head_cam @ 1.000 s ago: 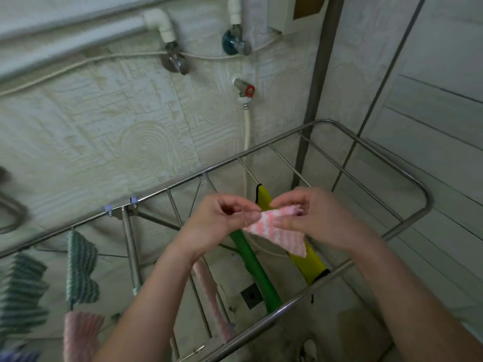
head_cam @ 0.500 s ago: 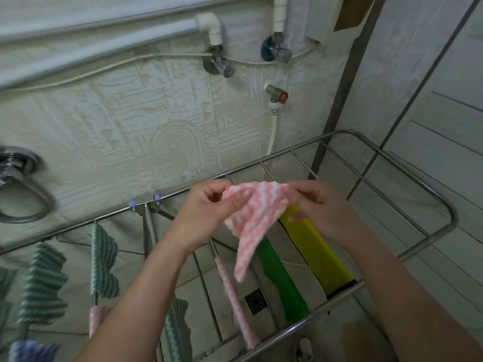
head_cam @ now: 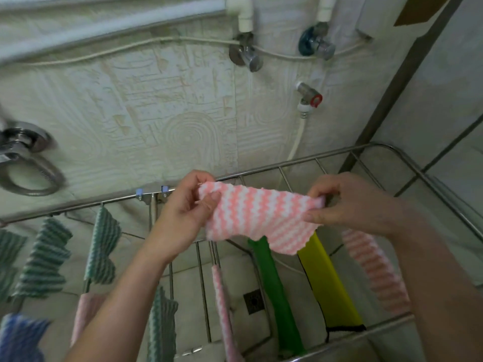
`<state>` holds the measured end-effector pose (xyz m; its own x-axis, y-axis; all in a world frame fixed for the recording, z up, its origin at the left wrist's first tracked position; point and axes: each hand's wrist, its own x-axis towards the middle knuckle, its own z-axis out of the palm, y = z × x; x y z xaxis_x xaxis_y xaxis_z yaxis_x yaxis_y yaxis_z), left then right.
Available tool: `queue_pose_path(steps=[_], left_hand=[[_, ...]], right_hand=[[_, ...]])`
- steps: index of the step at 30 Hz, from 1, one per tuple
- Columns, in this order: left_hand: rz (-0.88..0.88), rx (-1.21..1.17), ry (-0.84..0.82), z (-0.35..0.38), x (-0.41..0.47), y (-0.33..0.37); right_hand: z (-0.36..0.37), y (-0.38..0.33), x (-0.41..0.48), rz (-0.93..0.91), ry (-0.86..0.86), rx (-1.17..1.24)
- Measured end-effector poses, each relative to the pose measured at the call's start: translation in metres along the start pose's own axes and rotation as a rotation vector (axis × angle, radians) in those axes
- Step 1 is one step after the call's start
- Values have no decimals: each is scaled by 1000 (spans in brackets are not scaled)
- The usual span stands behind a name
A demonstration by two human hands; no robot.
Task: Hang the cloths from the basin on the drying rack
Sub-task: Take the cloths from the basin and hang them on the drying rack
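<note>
Cream embossed wall tiles (head_cam: 156, 113) w/ white pipe (head_cam: 104, 24) along top, chrome valve (head_cam: 247, 54) and blue-handled valve (head_cam: 313, 45) below. Red-handled tap (head_cam: 309, 96) w/ white hose (head_cam: 296, 145) running down the wall; chrome hose loop (head_cam: 31, 178) at left. Square floor drain (head_cam: 253, 300) low centre, dark post (head_cam: 392, 87) at right.

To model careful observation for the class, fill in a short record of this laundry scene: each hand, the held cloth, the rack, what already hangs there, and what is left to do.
Left hand: pinches the cloth's upper left corner
Right hand: pinches its upper right corner
Held cloth: pink-and-white cloth, spread between both hands above the rack
Drying rack: metal bars, beside a tiled wall
Already hung: green cloth, yellow cloth, pink striped cloth, green-striped cloths
Left to do: held cloth not yet on a bar
</note>
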<state>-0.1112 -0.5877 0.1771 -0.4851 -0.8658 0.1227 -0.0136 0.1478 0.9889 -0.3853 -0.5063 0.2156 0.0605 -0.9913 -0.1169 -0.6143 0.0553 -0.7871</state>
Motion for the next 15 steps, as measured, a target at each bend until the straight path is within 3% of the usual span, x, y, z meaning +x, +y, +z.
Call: queue_pose_path(steps=[3, 5, 10, 12, 15], left_hand=[[-24, -118, 190, 14, -3, -4], [-95, -203, 348, 30, 9, -14], [-471, -322, 436, 49, 38, -64], [-562, -317, 411, 46, 42, -80], [-549, -389, 321, 42, 38, -79]], right_hand=[[-5, 8, 3, 42, -139, 579], [3, 26, 24, 166, -170, 786], [52, 74, 83, 477, 28, 645], [62, 82, 95, 481, 87, 591], [58, 83, 97, 436, 75, 515]])
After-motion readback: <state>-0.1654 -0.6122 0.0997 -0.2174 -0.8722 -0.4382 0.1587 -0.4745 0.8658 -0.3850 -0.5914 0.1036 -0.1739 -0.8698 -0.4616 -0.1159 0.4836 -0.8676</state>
